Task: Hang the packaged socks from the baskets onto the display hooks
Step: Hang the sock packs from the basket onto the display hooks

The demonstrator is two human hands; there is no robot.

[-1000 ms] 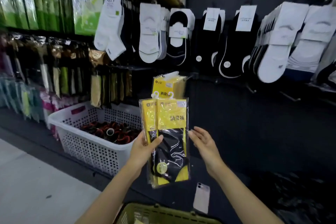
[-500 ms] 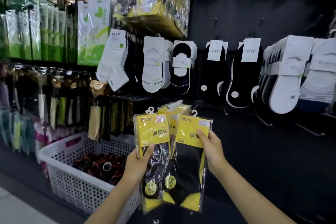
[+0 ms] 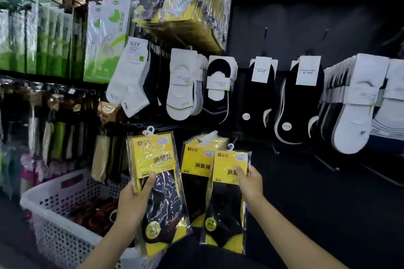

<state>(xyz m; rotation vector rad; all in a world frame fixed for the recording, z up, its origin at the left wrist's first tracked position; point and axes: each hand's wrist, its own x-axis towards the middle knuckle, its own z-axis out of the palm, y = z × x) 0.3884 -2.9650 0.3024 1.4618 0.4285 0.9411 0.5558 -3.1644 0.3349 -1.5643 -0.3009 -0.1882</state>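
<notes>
The left hand (image 3: 133, 201) grips a glossy yellow-and-black sock pack (image 3: 157, 190); the right hand (image 3: 250, 183) pinches another flat sock packet (image 3: 227, 201). Both crinkly rectangles sit just beside hung packs (image 3: 197, 164), with dark open wall (image 3: 328, 192) to the right.

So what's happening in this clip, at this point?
A person is stocking a sock display. The left hand grips a yellow-and-black plastic-wrapped sock pack, possibly a small stack. The right hand holds a matching single pack near the yellow packs already hanging on a hook. Neither held pack is on a hook yet. A white perforated plastic basket sits at lower left.
</notes>
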